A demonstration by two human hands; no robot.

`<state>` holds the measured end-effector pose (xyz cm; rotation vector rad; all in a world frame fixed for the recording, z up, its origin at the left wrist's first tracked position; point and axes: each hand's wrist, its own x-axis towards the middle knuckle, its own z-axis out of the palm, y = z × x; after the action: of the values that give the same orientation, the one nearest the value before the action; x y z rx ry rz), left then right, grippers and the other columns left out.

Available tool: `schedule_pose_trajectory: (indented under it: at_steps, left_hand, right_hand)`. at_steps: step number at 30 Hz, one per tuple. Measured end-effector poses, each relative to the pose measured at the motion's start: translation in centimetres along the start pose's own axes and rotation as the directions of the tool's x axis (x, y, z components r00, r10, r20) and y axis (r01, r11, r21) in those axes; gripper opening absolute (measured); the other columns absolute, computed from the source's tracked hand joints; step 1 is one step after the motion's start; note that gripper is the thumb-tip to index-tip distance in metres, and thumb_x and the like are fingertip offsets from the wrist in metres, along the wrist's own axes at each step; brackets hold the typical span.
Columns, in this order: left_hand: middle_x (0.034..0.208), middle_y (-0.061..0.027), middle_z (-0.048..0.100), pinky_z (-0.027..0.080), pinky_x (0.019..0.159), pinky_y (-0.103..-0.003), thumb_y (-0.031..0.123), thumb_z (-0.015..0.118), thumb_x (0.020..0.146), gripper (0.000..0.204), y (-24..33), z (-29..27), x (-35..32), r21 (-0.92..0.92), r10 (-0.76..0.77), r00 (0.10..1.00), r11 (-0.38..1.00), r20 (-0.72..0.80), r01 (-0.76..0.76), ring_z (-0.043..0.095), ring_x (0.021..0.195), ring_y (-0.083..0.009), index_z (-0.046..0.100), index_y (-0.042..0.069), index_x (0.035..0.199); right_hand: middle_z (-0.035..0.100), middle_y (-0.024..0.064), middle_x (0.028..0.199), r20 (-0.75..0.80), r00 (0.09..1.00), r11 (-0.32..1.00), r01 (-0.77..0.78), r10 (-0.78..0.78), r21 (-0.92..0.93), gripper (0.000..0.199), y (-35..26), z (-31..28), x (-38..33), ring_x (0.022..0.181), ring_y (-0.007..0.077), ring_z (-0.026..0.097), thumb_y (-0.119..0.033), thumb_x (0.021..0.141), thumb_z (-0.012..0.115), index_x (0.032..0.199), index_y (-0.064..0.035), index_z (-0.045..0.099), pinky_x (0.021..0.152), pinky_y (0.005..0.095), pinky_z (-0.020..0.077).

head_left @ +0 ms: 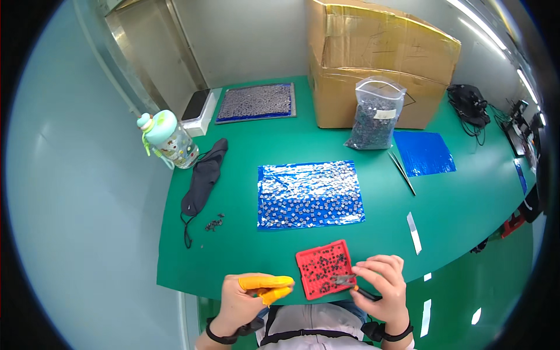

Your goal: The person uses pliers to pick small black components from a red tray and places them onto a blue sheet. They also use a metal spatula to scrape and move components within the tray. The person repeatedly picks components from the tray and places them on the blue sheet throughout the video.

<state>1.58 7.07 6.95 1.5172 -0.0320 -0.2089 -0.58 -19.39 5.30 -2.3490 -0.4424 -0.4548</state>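
My left hand (245, 297), with yellow finger covers on some fingers, is closed in a pinch beside the red tray's left side. Whatever is between its fingertips is too small to make out. In my right hand (382, 286) is a pair of pliers (366, 293) with black and orange handles. Their metal jaws reach over the right part of the shallow red tray (300, 263), which holds many small black parts (322, 268). Beyond the tray lies a blue sheet (263, 218), covered with rows of small silvery square pieces (315, 201).
A clear zip bag of dark parts (373, 125) stands before a large cardboard box (382, 52). Tweezers (402, 174) lie near a blue film (424, 154). At left are a bottle (169, 139), a dark face mask (204, 178) and loose black bits (214, 223); a filled panel (256, 102) lies behind.
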Motion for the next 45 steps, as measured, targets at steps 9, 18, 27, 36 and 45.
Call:
schedule_pose_trajectory:
  at_steps: [9,18,27,36,45]
  left_hand:
    - [0.095,-0.0147,0.071,0.057,0.077,-0.028,-0.011,0.074,0.075,0.025,-3.7,0.9,0.3,-0.217,0.015,0.994,0.976,0.106,0.009,0.069,0.087,-0.0181,0.069,-0.006,0.099]
    - [0.092,-0.0179,0.072,0.055,0.073,-0.026,-0.006,0.078,0.074,0.053,-6.1,1.3,0.5,-0.187,0.178,0.983,0.968,0.038,-0.168,0.070,0.082,-0.0176,0.055,-0.005,0.122]
    - [0.091,-0.0142,0.072,0.050,0.063,-0.023,0.000,0.078,0.076,0.029,-4.9,2.3,1.4,-0.135,0.088,0.996,0.987,-0.017,-0.089,0.065,0.073,-0.0133,0.066,-0.004,0.103]
    - [0.095,-0.0089,0.057,0.044,0.071,-0.025,0.003,0.067,0.088,0.020,-8.4,1.6,1.0,-0.181,0.214,0.961,0.966,0.173,-0.182,0.054,0.079,-0.0158,0.059,0.001,0.106]
    - [0.084,-0.0077,0.049,0.037,0.069,-0.029,0.015,0.055,0.097,0.013,-7.4,2.6,1.8,-0.036,0.230,0.925,0.973,0.303,-0.230,0.043,0.072,-0.0172,0.049,0.003,0.098]
  right_hand:
    - [0.068,0.0038,0.104,-0.074,0.997,0.999,-0.007,0.010,0.043,0.046,-3.4,1.8,0.4,0.095,0.0241,0.060,-0.014,0.057,0.080,0.102,-0.0108,0.070,0.084,0.0384,0.0408]
    - [0.069,0.0026,0.098,-0.043,0.996,0.995,-0.072,0.075,0.074,0.043,-2.6,3.9,0.4,0.093,0.0236,0.061,-0.016,0.057,0.080,0.099,-0.0111,0.071,0.082,0.0374,0.0408]
    - [0.067,0.0005,0.090,-0.084,0.994,0.997,-0.067,0.068,0.024,0.042,-1.3,4.8,-0.2,0.083,0.0214,0.059,-0.015,0.054,0.079,0.095,-0.0121,0.070,0.073,0.0380,0.0384]
    - [0.065,-0.0003,0.088,-0.051,0.999,0.997,0.000,0.004,0.074,0.043,-0.4,5.1,0.0,0.080,0.0206,0.060,-0.015,0.053,0.078,0.096,-0.0123,0.069,0.070,0.0375,0.0383]
    - [0.065,0.0002,0.088,-0.040,0.999,0.995,0.002,0.002,0.097,0.043,0.9,5.0,-0.7,0.079,0.0205,0.059,-0.016,0.054,0.078,0.096,-0.0124,0.069,0.069,0.0378,0.0383]
